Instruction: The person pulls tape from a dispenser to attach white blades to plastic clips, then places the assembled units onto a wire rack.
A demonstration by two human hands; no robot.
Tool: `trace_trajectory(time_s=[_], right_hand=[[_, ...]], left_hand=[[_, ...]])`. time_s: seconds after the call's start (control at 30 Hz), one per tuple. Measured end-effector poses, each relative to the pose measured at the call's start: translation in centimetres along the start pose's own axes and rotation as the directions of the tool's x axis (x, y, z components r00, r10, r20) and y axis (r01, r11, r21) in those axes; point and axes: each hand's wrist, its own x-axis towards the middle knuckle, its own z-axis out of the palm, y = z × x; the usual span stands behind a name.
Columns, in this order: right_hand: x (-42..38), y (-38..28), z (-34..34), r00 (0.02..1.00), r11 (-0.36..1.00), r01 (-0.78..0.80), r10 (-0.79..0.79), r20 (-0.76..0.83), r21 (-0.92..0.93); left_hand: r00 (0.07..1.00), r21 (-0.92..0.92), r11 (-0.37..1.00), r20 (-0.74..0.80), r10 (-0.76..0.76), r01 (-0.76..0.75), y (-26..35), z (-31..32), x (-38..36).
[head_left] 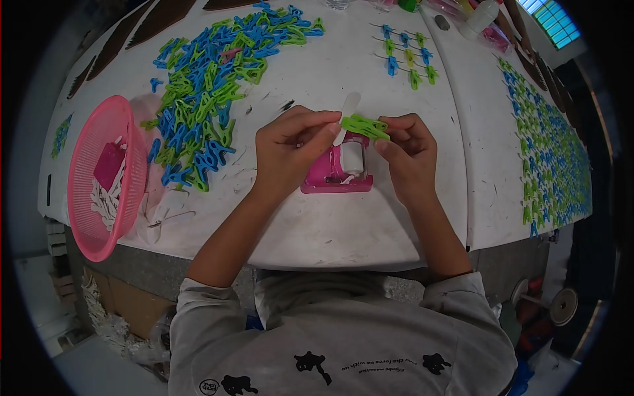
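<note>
Between my two hands, above the table, is a green clothespin (364,127). My left hand (294,142) pinches a white strip (349,105) with thumb and forefinger, right at the clothespin's left end. The clothespin's right end sits between the thumb and fingers of my right hand (407,146). Just below them on the table stands a pink device (337,187) with a white roll (352,158) on it. A large pile of blue and green clothespins (205,92) spreads to the left of my hands.
A pink basket (74,178) holding white strips and a pink object stands at the left table edge. Small rows of clothespins (406,53) lie at the upper right. Many more clothespins (545,155) cover the far right. Brown pieces (158,21) lie along the back.
</note>
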Motion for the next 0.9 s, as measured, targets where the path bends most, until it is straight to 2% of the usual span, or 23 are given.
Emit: trace_trajectory(time_s=[0.67,0.73,0.8,0.83,0.9], right_hand=[[0.2,0.1,-0.1,0.999,0.999,-0.019,0.018,0.042,0.032],[0.3,0.1,0.0,0.999,1.0,-0.001,0.0,0.054,0.03],[0.2,0.1,-0.1,0.991,0.992,0.108,-0.102,0.088,-0.067],[0.0,-0.2,-0.5,0.992,0.991,0.103,-0.097,0.081,-0.083],[0.2,-0.1,-0.1,0.973,0.931,0.225,-0.198,0.122,-0.286]], left_hand=[[1.0,-0.05,0.998,-0.002,-0.025,0.025,-0.1,0.1,0.0],[1.0,0.002,1.0,0.025,0.005,-0.005,-0.5,0.0,0.0],[0.998,0.039,0.998,0.044,0.042,-0.044,-1.1,-0.4,0.1],[0.996,0.084,0.993,0.059,0.074,-0.078,-1.2,-0.1,0.1],[0.991,0.07,0.992,0.092,0.099,-0.105,-1.3,0.5,0.3]])
